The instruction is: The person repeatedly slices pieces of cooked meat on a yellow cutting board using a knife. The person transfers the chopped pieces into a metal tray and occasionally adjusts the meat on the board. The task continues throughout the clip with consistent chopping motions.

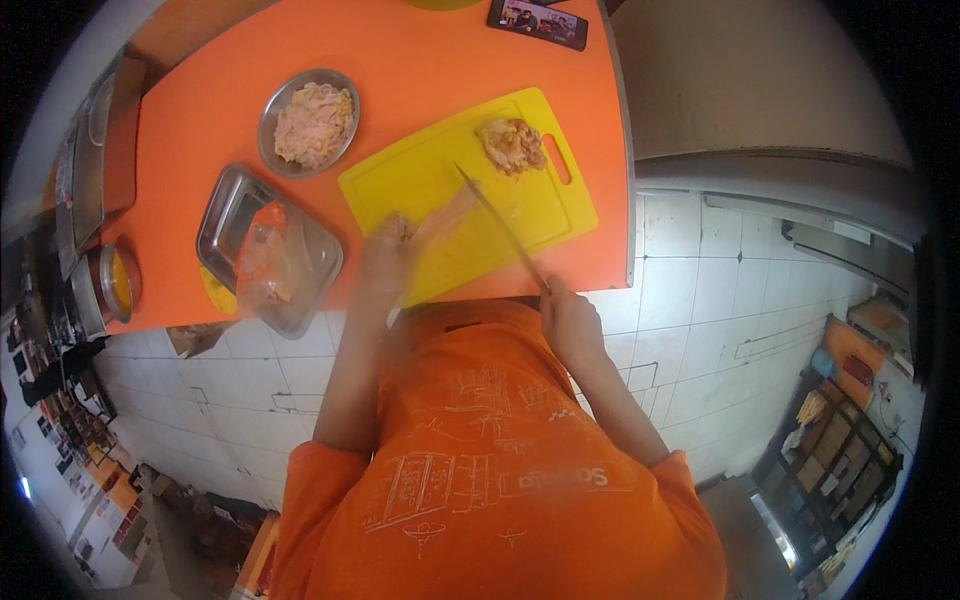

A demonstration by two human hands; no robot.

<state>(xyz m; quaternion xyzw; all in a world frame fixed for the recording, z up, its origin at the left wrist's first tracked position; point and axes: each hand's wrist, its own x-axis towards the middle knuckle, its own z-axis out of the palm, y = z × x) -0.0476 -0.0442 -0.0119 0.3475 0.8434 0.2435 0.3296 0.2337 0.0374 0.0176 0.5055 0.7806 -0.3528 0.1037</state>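
Observation:
My right hand [574,322] grips the handle of a long kitchen knife [504,226]. The blade slants up and left over a yellow plastic cutting board [401,176], touching or just above a pale, stretched strip of meat or skin [450,215]. At the board's left side, my left hand [386,259] is blurred and has its fingers closed on the strip's near end. A browned, pinkish lump of meat, possibly chicken [512,145], lies near the board's handle slot.
Left of the board stands a metal bowl [264,142] of pale shredded meat [313,126]. A rectangular metal tray [214,217] holds a plastic bag [274,262] and overhangs the orange table's [420,60] front edge. A phone [536,24] lies at the back right.

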